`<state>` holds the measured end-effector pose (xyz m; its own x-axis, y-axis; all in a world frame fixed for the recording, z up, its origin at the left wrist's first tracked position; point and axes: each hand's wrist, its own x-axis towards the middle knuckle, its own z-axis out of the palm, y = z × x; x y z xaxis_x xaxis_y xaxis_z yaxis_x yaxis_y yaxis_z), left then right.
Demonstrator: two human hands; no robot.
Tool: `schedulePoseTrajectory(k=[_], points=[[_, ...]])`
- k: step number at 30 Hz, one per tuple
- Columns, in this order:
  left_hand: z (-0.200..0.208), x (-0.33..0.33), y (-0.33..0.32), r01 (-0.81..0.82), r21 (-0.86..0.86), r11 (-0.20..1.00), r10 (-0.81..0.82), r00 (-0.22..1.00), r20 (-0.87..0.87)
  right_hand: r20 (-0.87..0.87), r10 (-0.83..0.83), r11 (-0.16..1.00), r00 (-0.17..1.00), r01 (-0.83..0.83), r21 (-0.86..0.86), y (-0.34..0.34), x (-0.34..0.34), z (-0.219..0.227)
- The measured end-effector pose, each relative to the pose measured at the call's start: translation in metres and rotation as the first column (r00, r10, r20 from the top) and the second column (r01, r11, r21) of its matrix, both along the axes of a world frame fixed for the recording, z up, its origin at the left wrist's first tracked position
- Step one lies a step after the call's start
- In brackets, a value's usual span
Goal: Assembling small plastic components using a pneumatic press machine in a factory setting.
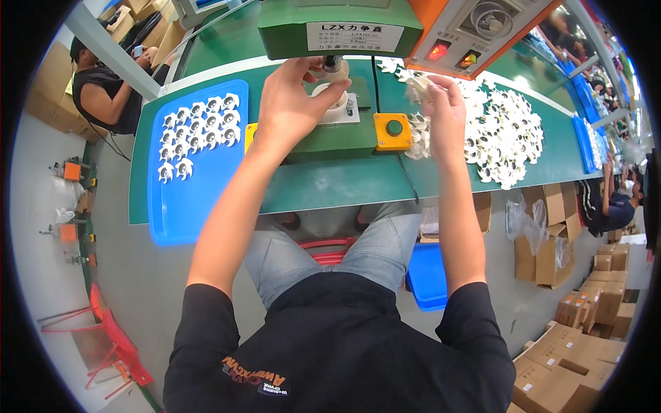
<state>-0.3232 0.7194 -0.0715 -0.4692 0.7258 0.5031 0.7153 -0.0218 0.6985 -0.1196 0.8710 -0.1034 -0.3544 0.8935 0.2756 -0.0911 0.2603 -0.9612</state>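
We saw a long green workbench point(330, 186) stretching across the view, and on it, straight ahead of the person, stood a green press machine point(337, 27) with a white label on its head and an orange-trimmed control box point(475, 31) to its right, two red lamps lit on its face. At the bench's left end lay a blue tray point(186, 199), its far half filled with neat rows of finished white impellers point(196, 131), its near half bare. On the right side of the bench we found a loose heap of white impellers point(502, 138), spread wide and unsorted. Just right of the press base sat an orange button box point(393, 131) with a green button on top. Under the press ram rested one white round part point(332, 96) on the fixture. The left hand point(292, 103) lay over that part, fingers curled around its edge and thumb toward the ram, gripping it in place. The right hand point(444, 110) was raised at the near edge of the heap, fingertips pinched on a single small white impeller point(418, 86) held up just right of the press. Cardboard boxes point(571, 330) were stacked on the floor to the right.
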Motion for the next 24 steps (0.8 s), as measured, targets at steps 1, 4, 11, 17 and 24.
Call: schedulePoseTrajectory(k=[1, 4, 11, 17, 24], points=[[-0.001, 0.0, 0.001, -0.001, 0.0, 1.0, 0.001, 1.0, -0.001, -0.095, 0.073, 0.984, 0.993, -0.087, -0.158, -0.009, -0.008, 0.006], [-0.005, -0.003, 0.001, -0.028, 0.037, 0.999, 0.03, 0.998, -0.052, -0.115, 0.129, 0.963, 0.985, -0.152, -0.221, -0.027, -0.037, 0.012], [0.002, -0.004, -0.001, -0.033, -0.007, 0.999, 0.033, 0.999, -0.023, -0.421, 0.172, 0.819, 0.891, -0.367, -0.441, -0.035, -0.072, 0.011], [-0.004, -0.019, -0.016, -0.106, -0.217, 0.97, 0.079, 0.988, -0.131, 0.051, 0.024, 0.999, 0.998, -0.026, 0.037, -0.002, -0.035, -0.013], [-0.013, -0.03, -0.059, -0.162, -0.22, 0.962, 0.111, 0.968, -0.226, 0.496, -0.225, 0.735, 0.838, -0.188, 0.651, 0.028, 0.013, -0.047]])
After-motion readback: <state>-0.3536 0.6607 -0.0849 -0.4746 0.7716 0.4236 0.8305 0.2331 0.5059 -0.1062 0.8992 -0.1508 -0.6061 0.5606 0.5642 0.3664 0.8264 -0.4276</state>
